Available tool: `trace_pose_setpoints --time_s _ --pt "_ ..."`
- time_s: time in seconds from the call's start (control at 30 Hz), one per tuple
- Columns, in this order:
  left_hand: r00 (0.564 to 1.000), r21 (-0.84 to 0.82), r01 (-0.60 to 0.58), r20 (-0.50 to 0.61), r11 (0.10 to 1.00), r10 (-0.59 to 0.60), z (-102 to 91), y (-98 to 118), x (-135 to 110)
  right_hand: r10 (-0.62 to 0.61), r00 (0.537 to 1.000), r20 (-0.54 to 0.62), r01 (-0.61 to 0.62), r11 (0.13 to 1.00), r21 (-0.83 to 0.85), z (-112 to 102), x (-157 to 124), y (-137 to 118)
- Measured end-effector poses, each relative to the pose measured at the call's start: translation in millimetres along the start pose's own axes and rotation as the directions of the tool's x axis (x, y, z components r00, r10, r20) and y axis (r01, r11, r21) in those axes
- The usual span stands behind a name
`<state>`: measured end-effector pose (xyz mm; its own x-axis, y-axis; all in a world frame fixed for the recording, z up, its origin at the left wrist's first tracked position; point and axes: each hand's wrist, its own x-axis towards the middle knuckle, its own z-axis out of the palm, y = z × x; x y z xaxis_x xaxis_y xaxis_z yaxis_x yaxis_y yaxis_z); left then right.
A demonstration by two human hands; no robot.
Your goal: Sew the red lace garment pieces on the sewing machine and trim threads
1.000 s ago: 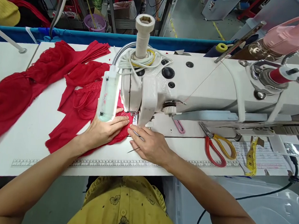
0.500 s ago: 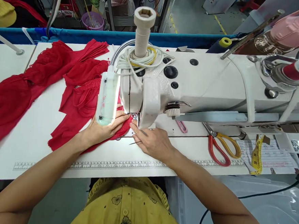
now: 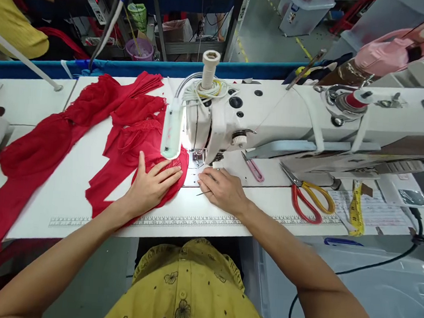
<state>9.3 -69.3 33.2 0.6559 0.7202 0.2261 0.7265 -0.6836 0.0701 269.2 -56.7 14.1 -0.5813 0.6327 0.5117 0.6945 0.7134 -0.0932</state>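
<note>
My left hand (image 3: pixel 155 186) lies flat with fingers spread on the red fabric (image 3: pixel 175 185), left of the needle area. The fabric's rounded edge reaches close to the presser foot (image 3: pixel 197 156) of the white sewing machine (image 3: pixel 280 110). My right hand (image 3: pixel 224 191) rests on the machine bed just right of the foot, its fingers curled round a thin dark pointed tool (image 3: pixel 204 193). Only the tip of that tool and a bit near the knuckles show. More red lace-trimmed fabric (image 3: pixel 69 125) trails off to the left across the table.
Orange-and-red-handled scissors (image 3: pixel 305 197) and a pink thread snipper (image 3: pixel 254 169) lie to the right. Beyond them are a yellow tape measure (image 3: pixel 356 210) and papers (image 3: pixel 385 215). A printed ruler (image 3: pixel 193 221) runs along the table's front. Another person's yellow sleeve (image 3: pixel 20 19) shows at far left.
The red fabric edge has come away left from under the presser foot. My left hand has opened and slid back from the foot; the right sits slightly farther from it. The camera view has shifted.
</note>
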Motion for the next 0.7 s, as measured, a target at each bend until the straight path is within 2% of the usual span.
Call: trace_pose_setpoints --time_s 0.07,0.1,0.13,0.2,0.27,0.37,0.43,0.47,0.53,0.6,0.63,0.7 --pt "0.999 0.002 0.022 -0.047 1.0 -0.022 -9.3 12.6 -12.3 0.007 1.0 0.009 -0.007 1.0 0.012 -0.5 0.5 -1.3" --pt "0.994 -0.001 0.071 -0.085 0.997 -0.071 -13.0 20.8 -15.8 0.011 1.0 0.012 -0.011 1.0 0.018 -0.5 0.5 -1.9" --pt "0.983 -0.003 0.14 -0.119 0.99 -0.139 -15.3 29.9 -17.4 0.015 1.0 0.015 -0.015 1.0 0.024 -0.3 0.4 -2.5" --pt "0.935 0.003 0.321 -0.162 0.947 -0.316 -14.7 49.4 -16.2 0.019 1.0 0.019 -0.02 0.999 0.032 0.2 -0.3 -3.4" --pt "0.898 0.049 0.43 -0.124 0.902 -0.422 -8.1 66.9 -12.3 0.023 1.0 0.019 -0.024 0.999 0.037 0.2 -1.4 -4.1" --pt "0.866 0.098 0.498 -0.098 0.862 -0.49 -0.8 84.3 -11.0 0.043 0.999 0.007 -0.044 0.994 0.098 -5.5 -1.7 -7.8" --pt "0.862 0.012 0.505 -0.062 0.863 -0.504 -10.0 90.5 -16.3 0.055 0.998 -0.015 -0.05 0.972 0.23 -15.9 1.2 -15.2" --pt "0.871 -0.081 0.489 -0.013 0.868 -0.492 -21.1 92.6 -20.5 0.058 0.998 -0.023 -0.048 0.942 0.333 -23.3 3.9 -21.0" --pt "0.909 -0.342 0.417 0.153 0.842 -0.388 -55.4 95.2 -29.3 0.035 0.999 0.027 -0.044 0.808 0.588 -41.0 11.7 -36.0" --pt "0.936 -0.526 0.345 0.247 0.777 -0.249 -99.6 96.2 -35.6 -0.109 0.976 0.188 -0.096 0.563 0.821 -60.2 21.2 -53.2" --pt "0.953 -0.576 0.291 0.244 0.764 -0.179 -121.8 96.4 -37.7 -0.228 0.939 0.259 -0.141 0.432 0.891 -69.5 25.8 -61.4" --pt "0.959 -0.609 0.213 0.28 0.764 -0.044 -158.7 96.5 -41.7 -0.461 0.837 0.295 -0.213 0.222 0.951 -87.5 32.7 -74.6"
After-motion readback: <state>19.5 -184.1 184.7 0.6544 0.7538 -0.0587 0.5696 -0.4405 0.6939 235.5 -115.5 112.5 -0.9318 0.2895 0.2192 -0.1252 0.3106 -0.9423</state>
